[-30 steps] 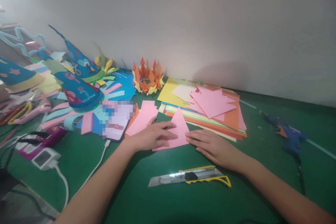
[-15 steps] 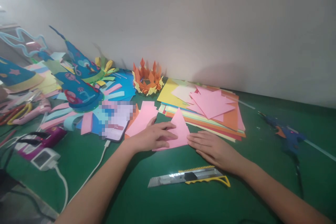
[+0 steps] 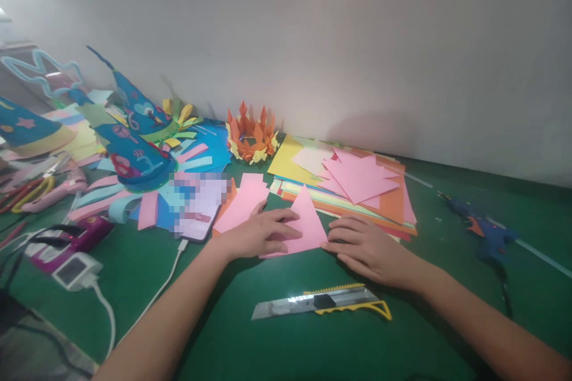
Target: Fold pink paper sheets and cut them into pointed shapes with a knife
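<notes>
A folded pink sheet of paper lies on the green tabletop, its pointed tip turned toward the wall. My left hand rests on its left part with the fingers spread and lying flat. At the sheet's lower right corner is my right hand, fingers stretched out and the fingertips at the edge. Nearer to me lies a utility knife with a yellow handle, its blade pointing left. Behind my left hand are more pink paper pieces with an orange one under them.
A stack of coloured paper stands by the wall beside an orange paper crown. Blue cone hats, a phone on a cable and a purple power strip are on the left. A blue glue gun lies right.
My right hand has slid slightly right and back from the pink sheet, uncovering more of its right edge. The left hand stays in place on the paper.
</notes>
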The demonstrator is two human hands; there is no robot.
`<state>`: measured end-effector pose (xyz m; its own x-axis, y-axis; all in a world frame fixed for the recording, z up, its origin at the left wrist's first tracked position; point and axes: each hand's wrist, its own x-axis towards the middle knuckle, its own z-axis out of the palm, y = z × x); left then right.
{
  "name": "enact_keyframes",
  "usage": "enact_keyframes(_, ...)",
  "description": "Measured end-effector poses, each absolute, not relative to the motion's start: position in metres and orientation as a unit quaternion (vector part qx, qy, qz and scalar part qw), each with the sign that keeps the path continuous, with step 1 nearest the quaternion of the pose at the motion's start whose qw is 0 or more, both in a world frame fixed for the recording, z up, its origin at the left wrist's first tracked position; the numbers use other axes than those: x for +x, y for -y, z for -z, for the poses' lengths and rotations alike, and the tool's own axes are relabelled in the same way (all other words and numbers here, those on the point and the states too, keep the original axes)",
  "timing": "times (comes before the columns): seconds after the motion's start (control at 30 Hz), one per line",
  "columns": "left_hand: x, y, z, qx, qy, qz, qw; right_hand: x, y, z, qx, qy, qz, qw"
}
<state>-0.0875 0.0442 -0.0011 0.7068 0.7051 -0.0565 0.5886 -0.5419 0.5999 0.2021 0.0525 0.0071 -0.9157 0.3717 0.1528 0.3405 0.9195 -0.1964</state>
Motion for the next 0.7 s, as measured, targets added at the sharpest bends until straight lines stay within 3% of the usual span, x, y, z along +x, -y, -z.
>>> enact_keyframes(0.27,-0.087,-0.044,0.002,0.873,-0.372,-0.095,0.301,0.177,-0.051,-0.004,-0.128,0.979,-0.12,0.103)
enact_keyframes(0.47,-0.09,-0.045,0.003,0.873,-0.365,-0.087,0.311,0.168,-0.056,-0.016,-0.113,0.978,-0.167,0.048)
enact_keyframes(0.7,-0.094,-0.049,0.007,0.886,-0.352,-0.063,0.296,0.149,-0.06,-0.01,-0.085,0.99,-0.109,0.016)
